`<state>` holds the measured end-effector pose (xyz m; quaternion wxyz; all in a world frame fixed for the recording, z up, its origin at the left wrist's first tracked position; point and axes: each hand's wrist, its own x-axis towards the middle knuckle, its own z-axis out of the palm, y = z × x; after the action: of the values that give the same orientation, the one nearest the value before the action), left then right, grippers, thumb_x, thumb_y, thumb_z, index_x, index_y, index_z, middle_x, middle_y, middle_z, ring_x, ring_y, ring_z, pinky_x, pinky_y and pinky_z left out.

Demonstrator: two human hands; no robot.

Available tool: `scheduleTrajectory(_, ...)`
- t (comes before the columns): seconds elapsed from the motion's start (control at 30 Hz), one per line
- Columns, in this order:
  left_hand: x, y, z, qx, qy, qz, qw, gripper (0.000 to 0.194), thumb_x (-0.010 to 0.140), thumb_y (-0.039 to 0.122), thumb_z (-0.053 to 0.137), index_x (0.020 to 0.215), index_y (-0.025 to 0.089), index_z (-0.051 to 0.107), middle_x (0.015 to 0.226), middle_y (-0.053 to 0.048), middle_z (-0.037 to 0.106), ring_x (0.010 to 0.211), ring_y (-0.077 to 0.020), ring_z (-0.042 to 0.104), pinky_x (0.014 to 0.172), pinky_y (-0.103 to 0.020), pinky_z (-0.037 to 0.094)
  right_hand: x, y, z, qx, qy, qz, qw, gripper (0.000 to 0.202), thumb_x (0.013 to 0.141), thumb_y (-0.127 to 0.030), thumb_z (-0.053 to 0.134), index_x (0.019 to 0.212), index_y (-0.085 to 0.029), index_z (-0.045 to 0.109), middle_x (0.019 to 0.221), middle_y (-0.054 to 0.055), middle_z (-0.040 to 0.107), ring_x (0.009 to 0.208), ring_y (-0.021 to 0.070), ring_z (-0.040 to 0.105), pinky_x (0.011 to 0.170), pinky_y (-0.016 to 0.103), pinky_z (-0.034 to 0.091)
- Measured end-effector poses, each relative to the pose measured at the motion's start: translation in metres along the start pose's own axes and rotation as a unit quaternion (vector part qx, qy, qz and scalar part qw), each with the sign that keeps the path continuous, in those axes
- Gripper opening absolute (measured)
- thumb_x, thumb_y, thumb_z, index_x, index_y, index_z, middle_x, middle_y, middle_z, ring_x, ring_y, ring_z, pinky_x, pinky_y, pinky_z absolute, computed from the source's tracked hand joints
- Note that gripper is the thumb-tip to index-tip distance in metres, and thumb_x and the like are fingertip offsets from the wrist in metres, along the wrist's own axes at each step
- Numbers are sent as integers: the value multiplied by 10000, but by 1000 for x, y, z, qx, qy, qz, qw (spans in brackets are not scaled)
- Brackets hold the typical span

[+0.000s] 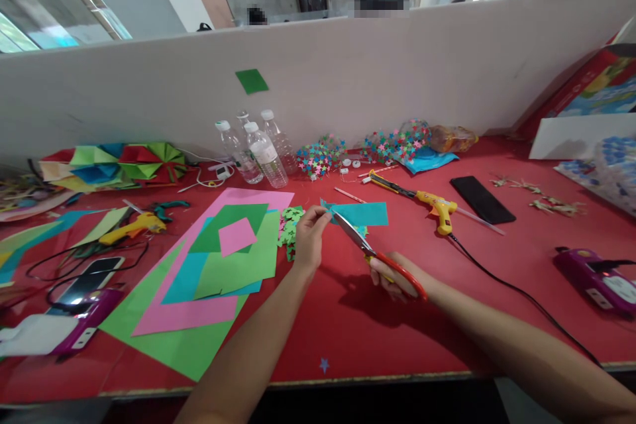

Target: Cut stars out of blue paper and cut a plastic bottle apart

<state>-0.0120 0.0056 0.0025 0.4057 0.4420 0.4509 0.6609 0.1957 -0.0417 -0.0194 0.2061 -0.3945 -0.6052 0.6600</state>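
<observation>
Gripping one pair of scissors [366, 247], the right hand [390, 275] was curled around the red handles, while the left hand [311, 232] pinched a small bit of blue paper [326, 205] between thumb and fingertips. The blades reached that bit and crossed in front of a blue strip [370, 213]; it was impossible to tell whether strip and bit were joined.

Crowding the left hand, a pile of green stars [288, 228] lay just beside it, too jumbled to count. Further left, at least six sheets of paper [237, 268] overlapped in green, pink and blue. Four plastic bottles [265, 156] stood behind, near the divider [163, 93], which bore one green square [252, 81]. Heaps of coloured stars [318, 156] sat to their right.

Two yellow glue guns [437, 209] lay on the red table [308, 344], one at each side, as did two phones [481, 199] and two purple power strips [599, 281]. The right-hand gun's cord ran behind the right forearm. One lone star [324, 365] lay near the front edge.
</observation>
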Motion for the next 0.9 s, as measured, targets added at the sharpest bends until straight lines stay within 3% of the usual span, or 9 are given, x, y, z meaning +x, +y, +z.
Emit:
scheduleTrajectory(0.53,-2,1,1,-3,-18,18,1000,126,731,286,674,686,189,607,664,29,518,669,-116,461,678,-240,397,-4,-4,0,-39,1,2,999,624,827,-780,442,662,-184,521,361,-78,431,283,69,403,340,191,326)
scheduleTrajectory(0.73,-3,1,1,-7,-19,4,1000,143,712,312,683,697,193,605,669,31,511,673,-119,464,689,-242,404,-6,-8,1,-21,-11,-15,1000,645,819,-805,427,686,-182,531,359,-88,412,287,68,382,374,206,364)
scheduleTrajectory(0.9,-5,1,1,21,-31,29,999,166,732,336,685,696,198,601,690,23,498,698,-129,460,686,-245,395,-7,-11,2,-21,-6,-16,1000,640,828,-795,428,702,-179,548,365,-85,417,307,75,389,411,224,407)
